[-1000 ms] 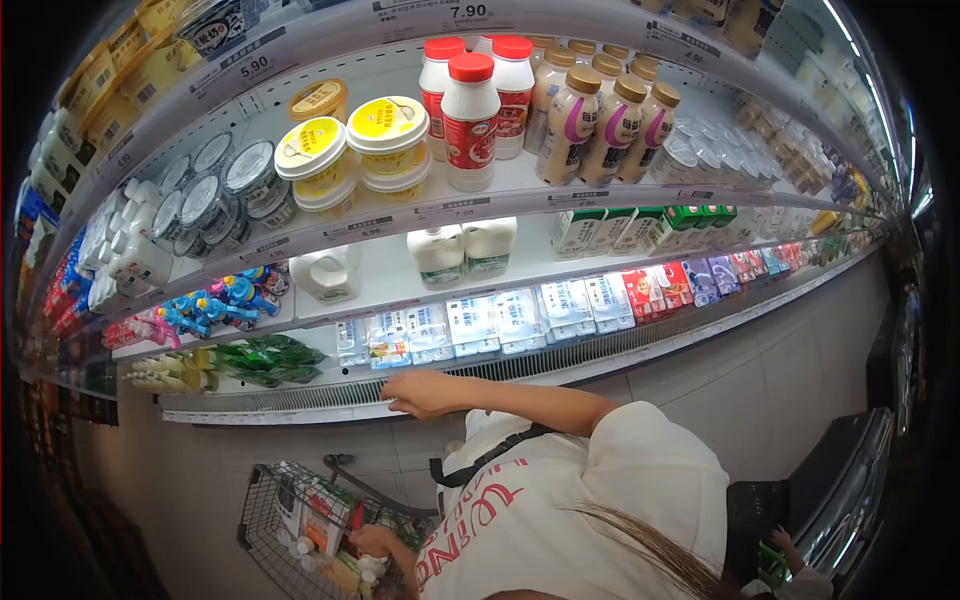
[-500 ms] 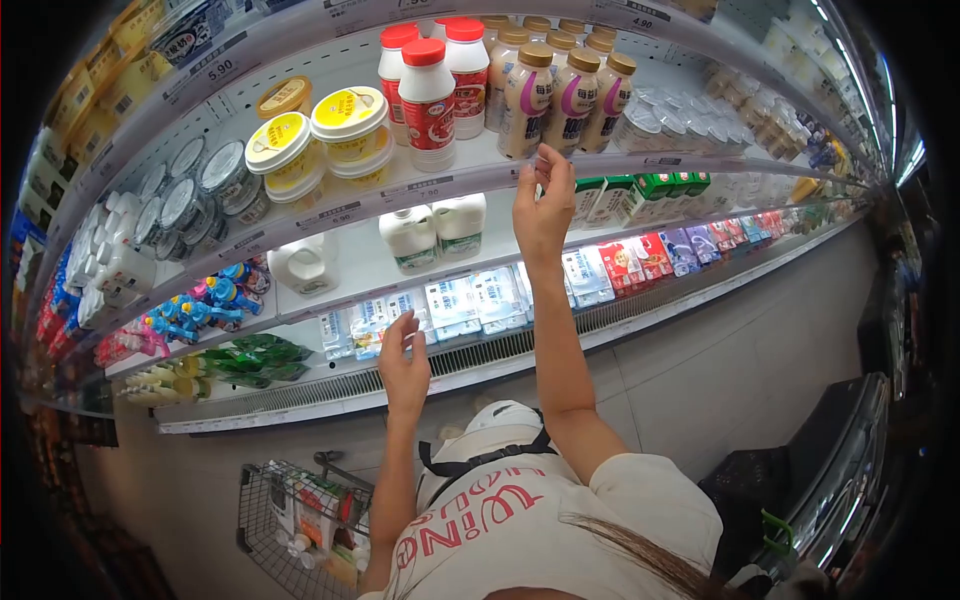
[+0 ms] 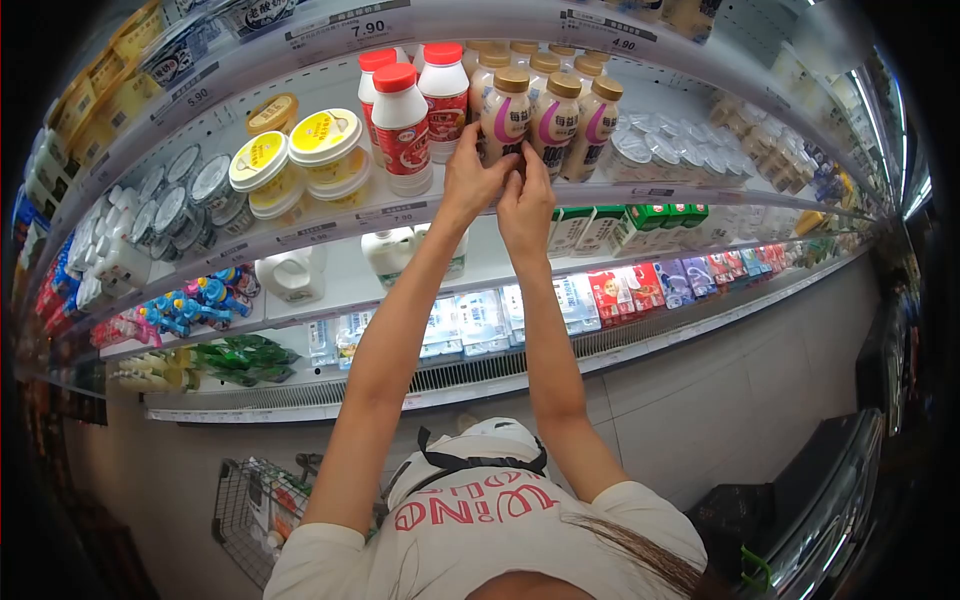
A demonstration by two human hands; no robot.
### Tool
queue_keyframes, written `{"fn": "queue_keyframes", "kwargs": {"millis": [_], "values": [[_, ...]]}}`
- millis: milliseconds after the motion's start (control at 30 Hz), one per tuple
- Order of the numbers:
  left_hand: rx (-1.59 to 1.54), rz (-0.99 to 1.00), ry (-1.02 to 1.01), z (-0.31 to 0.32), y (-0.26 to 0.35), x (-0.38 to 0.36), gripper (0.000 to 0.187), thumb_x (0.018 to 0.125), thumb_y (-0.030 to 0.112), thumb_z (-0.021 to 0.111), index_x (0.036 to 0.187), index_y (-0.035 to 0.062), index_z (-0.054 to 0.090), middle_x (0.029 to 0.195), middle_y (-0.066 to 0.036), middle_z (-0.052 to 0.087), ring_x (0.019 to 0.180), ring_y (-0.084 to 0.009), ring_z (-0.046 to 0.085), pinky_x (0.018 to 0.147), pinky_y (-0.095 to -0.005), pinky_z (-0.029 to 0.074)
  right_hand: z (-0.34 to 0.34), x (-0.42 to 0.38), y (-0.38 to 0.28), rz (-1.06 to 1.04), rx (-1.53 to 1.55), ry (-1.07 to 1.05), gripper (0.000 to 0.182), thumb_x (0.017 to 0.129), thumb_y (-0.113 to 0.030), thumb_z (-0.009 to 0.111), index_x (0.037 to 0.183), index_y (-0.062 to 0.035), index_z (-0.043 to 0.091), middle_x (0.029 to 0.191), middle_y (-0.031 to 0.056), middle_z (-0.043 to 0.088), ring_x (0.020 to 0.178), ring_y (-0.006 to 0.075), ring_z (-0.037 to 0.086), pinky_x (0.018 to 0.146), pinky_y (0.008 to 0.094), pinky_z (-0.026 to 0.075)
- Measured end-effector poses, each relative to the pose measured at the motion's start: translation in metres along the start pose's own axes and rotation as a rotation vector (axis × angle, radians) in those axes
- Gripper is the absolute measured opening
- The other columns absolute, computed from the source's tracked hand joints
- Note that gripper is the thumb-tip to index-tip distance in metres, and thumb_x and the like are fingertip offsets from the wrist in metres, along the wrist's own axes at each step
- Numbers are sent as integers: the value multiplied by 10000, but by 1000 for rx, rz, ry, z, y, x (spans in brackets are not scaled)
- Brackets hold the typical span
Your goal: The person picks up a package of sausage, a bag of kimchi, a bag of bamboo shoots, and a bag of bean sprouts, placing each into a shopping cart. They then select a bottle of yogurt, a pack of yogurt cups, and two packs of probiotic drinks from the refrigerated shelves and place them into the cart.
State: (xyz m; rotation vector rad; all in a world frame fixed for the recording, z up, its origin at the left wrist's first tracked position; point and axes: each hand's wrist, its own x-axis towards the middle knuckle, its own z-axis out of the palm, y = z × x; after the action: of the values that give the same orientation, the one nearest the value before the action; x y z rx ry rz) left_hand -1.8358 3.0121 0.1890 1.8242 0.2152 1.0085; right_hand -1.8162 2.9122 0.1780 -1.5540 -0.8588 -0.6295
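The grip of the left hand (image 3: 472, 182) is narrow on a gold-capped bottle (image 3: 506, 125) in a refrigerated shop display, its thumb low across the front. The right hand (image 3: 526, 205) brings its fingertips to the same bottle's lower right; how firmly they press cannot be told. The bottle stands upright at the front of the shelf (image 3: 340, 228), leftmost in its row, with red-capped bottles (image 3: 402, 135) and yellow-lidded tubs (image 3: 325, 160) to its left. Green-topped cartons (image 3: 645, 228) line the level below; a wire cart (image 3: 240, 515) stands at the person's left.
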Motion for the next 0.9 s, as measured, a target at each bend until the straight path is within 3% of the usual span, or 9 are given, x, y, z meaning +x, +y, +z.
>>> {"fn": "queue_keyframes", "kwargs": {"millis": [200,300,500,633,733,767,900], "values": [[-59,179,121,-2,18,-17,542,753,40,695,1242,8,462,1131,-152,587,1057,-238,567,906,-337,436,-8,4,-4,77,226,-46,321,941,-98,495,1234,34,496,1130,205,576,1009,322,598,856,386,471],[-91,259,139,-12,41,-36,524,799,31,676,1272,35,451,1186,-92,572,1093,-200,549,932,-347,439,-16,5,-15,21,297,-55,329,975,-183,491,1228,25,506,1118,172,591,980,252,606,848,343,467],[-555,-109,-47,-42,81,-98,557,865,155,680,1339,35,415,1237,-81,537,1133,-193,519,946,-373,431,-45,-6,-53,149,570,-301,379,987,-274,484,1211,30,522,1071,147,623,960,179,593,836,293,454],[-807,-347,-79,-62,75,-135,549,917,251,615,1376,52,390,1271,-72,515,1170,-182,494,964,-384,423,-50,-22,-65,301,653,-492,416,947,-301,566,1186,38,542,959,104,658,847,136,607,773,272,469],[-850,-562,-10,-81,76,-163,491,977,316,489,1371,40,393,1271,-69,513,1178,-184,494,988,-401,416,-41,-37,-63,444,677,-633,437,918,-307,615,1185,33,553,926,89,657,819,118,602,739,263,477],[-901,-539,-16,-87,73,-171,481,994,335,440,1367,35,398,1263,-62,515,1173,-185,500,972,-408,434,-37,-44,-64,490,686,-688,440,915,-307,621,1186,32,554,922,87,655,819,115,602,739,261,478],[-914,-592,139,-113,71,-200,452,996,329,438,1345,41,430,1226,-57,536,1140,-169,516,946,-398,457,-16,-57,-82,612,784,-859,437,909,-299,634,1179,36,552,916,79,647,839,113,601,758,253,484]]}}
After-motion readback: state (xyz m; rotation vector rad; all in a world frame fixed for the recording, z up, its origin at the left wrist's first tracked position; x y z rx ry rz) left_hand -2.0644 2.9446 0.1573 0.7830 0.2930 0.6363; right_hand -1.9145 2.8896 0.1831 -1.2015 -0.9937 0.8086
